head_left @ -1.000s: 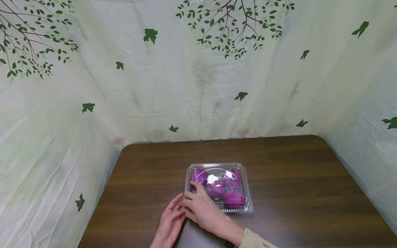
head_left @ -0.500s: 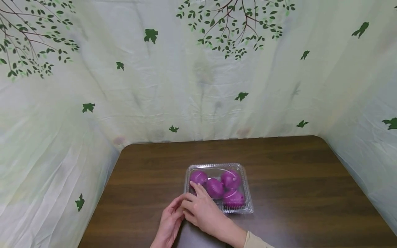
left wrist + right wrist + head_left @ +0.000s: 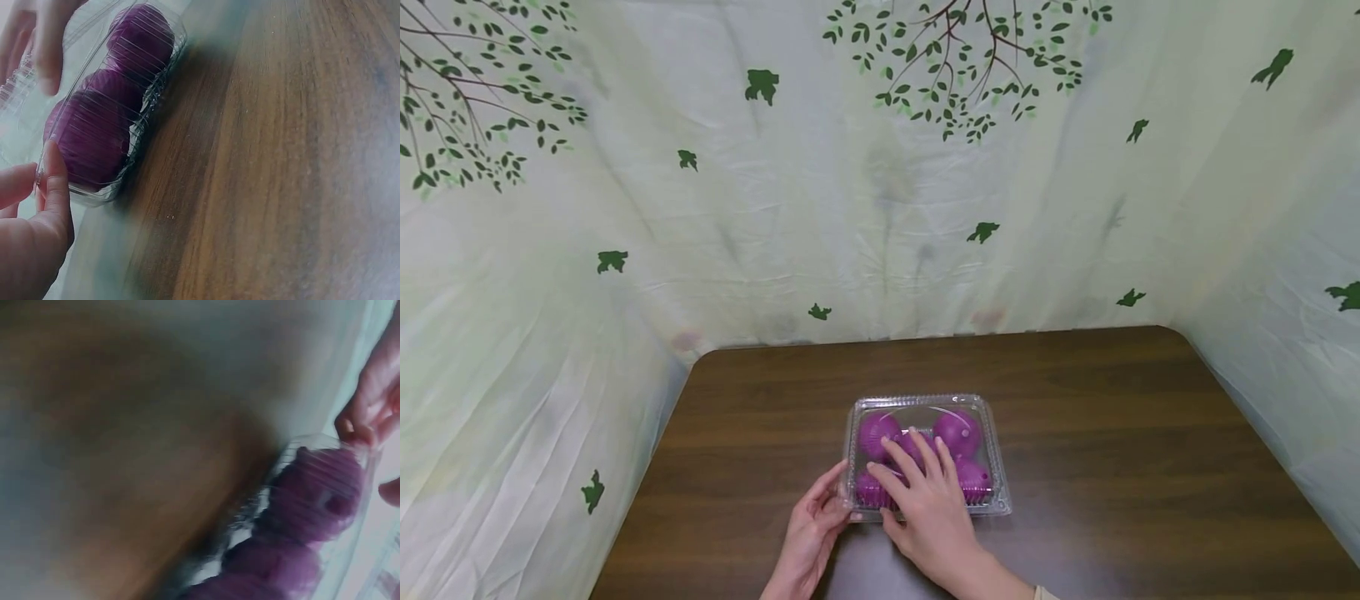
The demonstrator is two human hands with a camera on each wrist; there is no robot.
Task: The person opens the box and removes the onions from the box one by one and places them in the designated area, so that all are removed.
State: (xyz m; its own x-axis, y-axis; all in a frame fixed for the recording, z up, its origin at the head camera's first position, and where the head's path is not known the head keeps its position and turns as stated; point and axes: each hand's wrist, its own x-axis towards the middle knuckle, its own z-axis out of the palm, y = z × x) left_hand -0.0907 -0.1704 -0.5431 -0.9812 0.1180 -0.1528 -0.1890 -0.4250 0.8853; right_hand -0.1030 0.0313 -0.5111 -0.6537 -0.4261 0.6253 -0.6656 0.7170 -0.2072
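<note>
A clear plastic container (image 3: 996,467) with a lid sits on the table, and several purple, roughly round things (image 3: 957,433) show through it. My left hand (image 3: 811,533) pinches the rim at the container's near left corner; in the left wrist view its thumb and a finger (image 3: 57,181) meet at the rim. Over the front half of the lid, my right hand (image 3: 936,517) spreads its fingers; whether they touch the plastic is hard to tell. It hides part of the purple things. The right wrist view is blurred, with the container's side (image 3: 294,453) at its right.
The brown wooden table (image 3: 1097,433) extends around the container on all sides. Behind it and at both sides hangs a pale cloth (image 3: 880,208) printed with leaves and branches.
My right hand has left the near left corner and moved right over the lid, its fingers spreading. My left hand stays at that corner. The container has hardly moved.
</note>
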